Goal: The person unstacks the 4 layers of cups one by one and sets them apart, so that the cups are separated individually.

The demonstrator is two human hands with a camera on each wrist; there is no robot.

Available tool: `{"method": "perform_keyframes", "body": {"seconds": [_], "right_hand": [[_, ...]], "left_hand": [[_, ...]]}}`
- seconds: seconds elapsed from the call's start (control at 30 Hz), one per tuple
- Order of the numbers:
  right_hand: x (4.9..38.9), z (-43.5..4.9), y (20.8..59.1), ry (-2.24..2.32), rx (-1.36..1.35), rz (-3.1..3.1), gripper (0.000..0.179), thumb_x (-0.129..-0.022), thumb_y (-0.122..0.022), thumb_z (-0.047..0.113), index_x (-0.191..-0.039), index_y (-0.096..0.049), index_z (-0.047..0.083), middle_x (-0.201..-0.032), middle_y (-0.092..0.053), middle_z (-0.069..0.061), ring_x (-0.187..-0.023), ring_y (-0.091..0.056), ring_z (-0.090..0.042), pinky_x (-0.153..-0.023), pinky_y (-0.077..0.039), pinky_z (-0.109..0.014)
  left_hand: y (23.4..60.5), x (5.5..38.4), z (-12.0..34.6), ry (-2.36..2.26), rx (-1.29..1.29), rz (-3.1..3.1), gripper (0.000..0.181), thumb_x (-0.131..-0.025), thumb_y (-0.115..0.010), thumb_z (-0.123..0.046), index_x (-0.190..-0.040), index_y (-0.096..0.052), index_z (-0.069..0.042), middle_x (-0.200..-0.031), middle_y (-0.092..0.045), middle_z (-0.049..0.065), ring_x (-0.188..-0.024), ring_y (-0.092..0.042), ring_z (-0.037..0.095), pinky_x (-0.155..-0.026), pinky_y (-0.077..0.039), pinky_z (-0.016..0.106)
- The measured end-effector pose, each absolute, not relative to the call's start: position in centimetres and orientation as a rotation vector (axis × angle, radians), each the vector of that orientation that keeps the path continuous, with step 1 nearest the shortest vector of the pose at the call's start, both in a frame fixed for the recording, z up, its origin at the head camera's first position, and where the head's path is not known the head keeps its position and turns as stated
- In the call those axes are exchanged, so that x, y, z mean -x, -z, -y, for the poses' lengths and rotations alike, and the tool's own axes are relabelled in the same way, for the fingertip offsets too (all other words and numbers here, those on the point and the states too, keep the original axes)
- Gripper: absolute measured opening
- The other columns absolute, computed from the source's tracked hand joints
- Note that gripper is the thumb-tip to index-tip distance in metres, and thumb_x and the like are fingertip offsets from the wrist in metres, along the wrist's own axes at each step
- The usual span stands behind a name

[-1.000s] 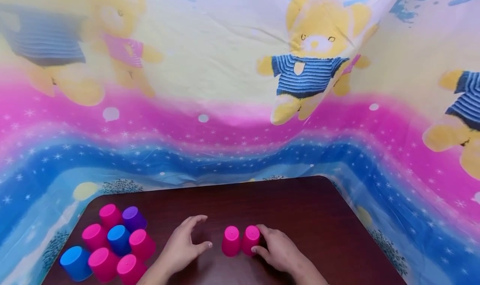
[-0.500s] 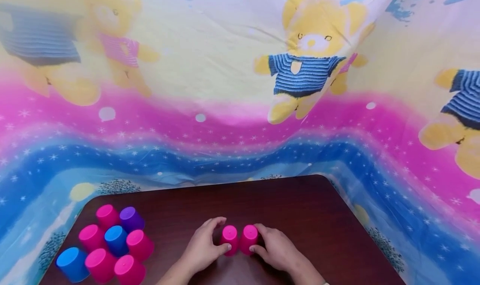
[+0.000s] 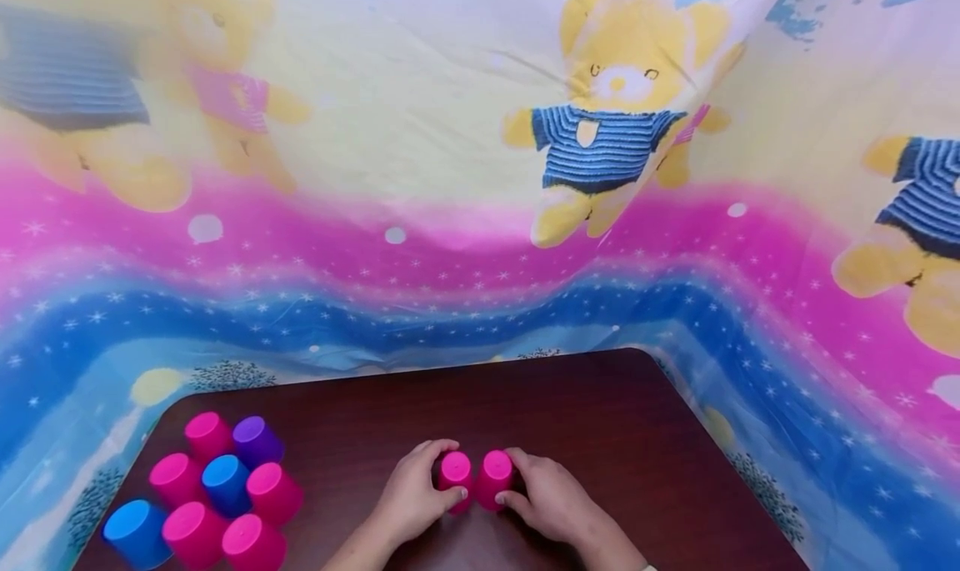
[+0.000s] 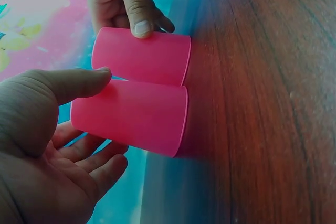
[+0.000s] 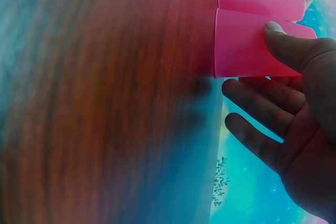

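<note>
Two pink cups stand upside down side by side near the front middle of the table. My left hand (image 3: 415,492) grips the left pink cup (image 3: 456,469), thumb on its near side and fingers round its far side. The right pink cup (image 3: 496,468) is held the same way by my right hand (image 3: 551,496). In the left wrist view, the left cup (image 4: 134,114) and the right cup (image 4: 144,56) stand with their rims close together. From the right wrist, the thumb shows pressed on the right cup (image 5: 247,45), with the lower fingers spread loose.
At the left of the dark wooden table (image 3: 585,404) stands a group of upturned cups: several pink ones (image 3: 195,535), two blue ones (image 3: 137,533) and a purple one (image 3: 257,440). A printed bear curtain (image 3: 450,321) hangs behind the table and along its sides.
My left hand has moved right, from apart to gripping the left pink cup. The right hand keeps hold of its cup. The head view has shifted slightly.
</note>
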State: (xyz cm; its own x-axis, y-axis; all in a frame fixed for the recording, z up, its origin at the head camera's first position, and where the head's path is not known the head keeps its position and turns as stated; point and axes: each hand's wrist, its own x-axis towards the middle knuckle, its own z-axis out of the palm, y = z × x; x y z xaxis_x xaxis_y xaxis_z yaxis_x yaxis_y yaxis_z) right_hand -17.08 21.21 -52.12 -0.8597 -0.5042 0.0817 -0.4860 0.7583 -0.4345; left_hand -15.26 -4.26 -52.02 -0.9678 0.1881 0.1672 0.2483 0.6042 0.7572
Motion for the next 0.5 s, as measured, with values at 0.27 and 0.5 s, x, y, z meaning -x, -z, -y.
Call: {"method": "perform_keyframes", "body": {"seconds": [0.27,0.5], "right_hand": [[16.98,-21.07,52.07,0.693,0.814,-2.915,0.050,-0.094,-0.077,0.039,-0.136,-0.059,0.017,-0.117,-0.071,0.008,-0.105,-0.069,-0.011,-0.089,-0.059,-0.037],[16.97,-21.10,52.04,0.689,0.811,-2.913,0.050,-0.095,-0.077,0.039,-0.136,-0.059,0.017,-0.118,-0.071,0.007,-0.106,-0.069,-0.011,-0.090,-0.059,-0.038]], "left_hand": [[52.04,15.15,4.10,1.333,0.387,2.778,0.055,-0.079,-0.090,-0.022,-0.128,-0.067,-0.013,-0.120,-0.067,0.001,-0.104,-0.064,0.018,-0.085,-0.058,0.037],[52.07,15.06,4.20,1.341,0.384,2.773,0.055,-0.079,-0.090,-0.022,-0.129,-0.067,-0.014,-0.121,-0.067,0.001,-0.104,-0.064,0.019,-0.085,-0.058,0.037]]}}
